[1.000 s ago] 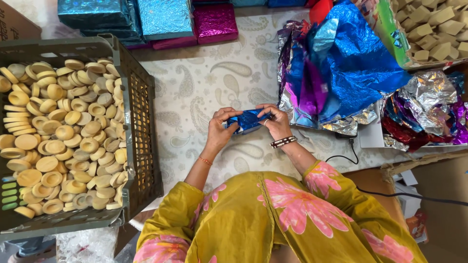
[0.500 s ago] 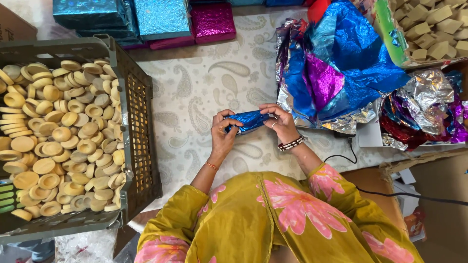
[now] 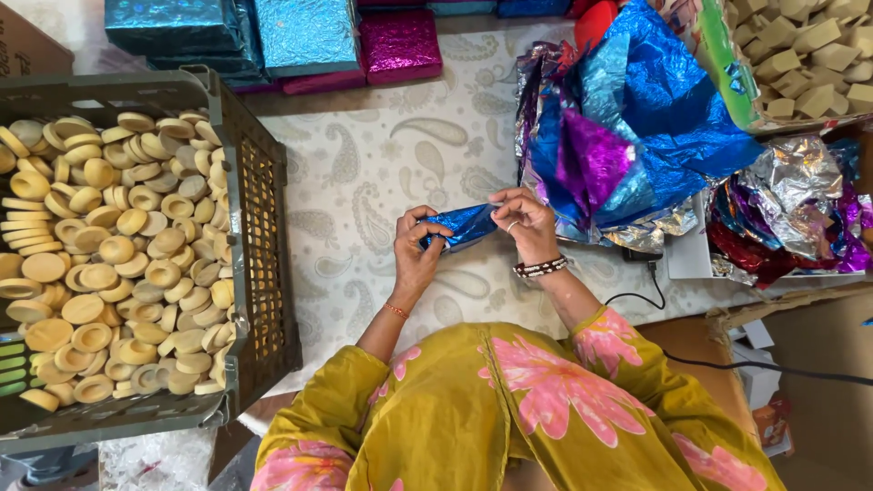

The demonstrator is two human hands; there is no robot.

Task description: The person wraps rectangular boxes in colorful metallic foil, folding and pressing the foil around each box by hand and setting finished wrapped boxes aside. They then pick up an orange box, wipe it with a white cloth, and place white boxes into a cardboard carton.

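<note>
Both hands are clamped on one small piece wrapped in shiny blue foil (image 3: 462,225), held in the air above the paisley-patterned cloth (image 3: 364,173) that covers the table! Left hand (image 3: 416,247) cups the piece from below and from its own side, thumb curled over the foil. Right hand (image 3: 523,221) pinches the foil's far end between fingertips, a beaded bracelet (image 3: 540,267) on that wrist, a thin orange thread on the other. What sits inside the foil cannot be seen.

Off to the left stands a dark green slatted plastic crate (image 3: 259,227), heaped with round, pale tan discs (image 3: 109,264), many with a dished middle, stacked on edge and flat.

Along the far edge of the table lie flat rectangular packages in glittering foil: teal ones (image 3: 305,35) stacked at the left and centre, and a magenta one (image 3: 400,44) just beside them.

To the right, close by the right hand, a loose pile of foil sheets (image 3: 637,136) rises up, mostly bright blue with a purple sheet showing in the middle and silver at the bottom edge. Further right lies a second crumpled heap, silver, red and purple (image 3: 791,209). In the top right corner a container with a green rim holds blocky tan pieces (image 3: 809,45). A black cable (image 3: 637,291) runs across the cloth near the right forearm.
</note>
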